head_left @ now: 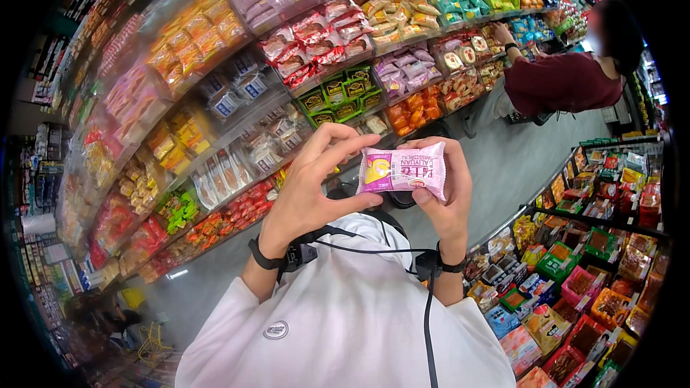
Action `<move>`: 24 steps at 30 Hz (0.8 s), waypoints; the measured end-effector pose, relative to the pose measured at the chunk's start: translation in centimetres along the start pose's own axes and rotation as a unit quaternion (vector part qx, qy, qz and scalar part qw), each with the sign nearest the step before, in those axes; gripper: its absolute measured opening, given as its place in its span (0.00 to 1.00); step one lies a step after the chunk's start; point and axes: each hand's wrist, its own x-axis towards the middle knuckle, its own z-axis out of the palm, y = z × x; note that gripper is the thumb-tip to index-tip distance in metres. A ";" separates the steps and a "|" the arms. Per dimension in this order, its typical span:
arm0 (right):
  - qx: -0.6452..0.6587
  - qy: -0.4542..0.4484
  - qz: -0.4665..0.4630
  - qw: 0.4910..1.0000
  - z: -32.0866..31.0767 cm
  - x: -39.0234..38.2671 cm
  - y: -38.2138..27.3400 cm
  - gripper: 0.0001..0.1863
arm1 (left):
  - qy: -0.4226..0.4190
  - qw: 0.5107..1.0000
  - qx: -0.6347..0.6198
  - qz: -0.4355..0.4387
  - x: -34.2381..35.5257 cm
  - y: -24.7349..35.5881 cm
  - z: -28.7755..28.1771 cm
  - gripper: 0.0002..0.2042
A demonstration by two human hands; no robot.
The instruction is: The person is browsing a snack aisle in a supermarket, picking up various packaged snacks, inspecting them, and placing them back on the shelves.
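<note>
Between my two hands is a small wrapped cake roll (402,169) in a pink-and-purple pillow packet with crimped ends, its printed face up. My right hand (451,197) grips the packet's right end, thumb on the front and fingers behind it. Around the left end curves my left hand (305,183), its thumb along the lower edge and its index finger at the upper edge. The other left fingers are bent and partly hidden. A dark band with a small device sits on each wrist, and a black cable runs between them.
Tiered shelf bins of wrapped snacks (316,39) curve along the left and far side. At the right stands a rack of boxed and bagged foods (575,280). A person in a dark red top (553,82) reaches toward the far bins. Grey floor (525,158) lies between.
</note>
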 end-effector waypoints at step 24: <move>-0.010 -0.081 0.106 0.991 11.1 8.9 2.5 0.36 | 0.031 0.997 -0.039 0.064 -0.1 -9.5 -14.2 0.22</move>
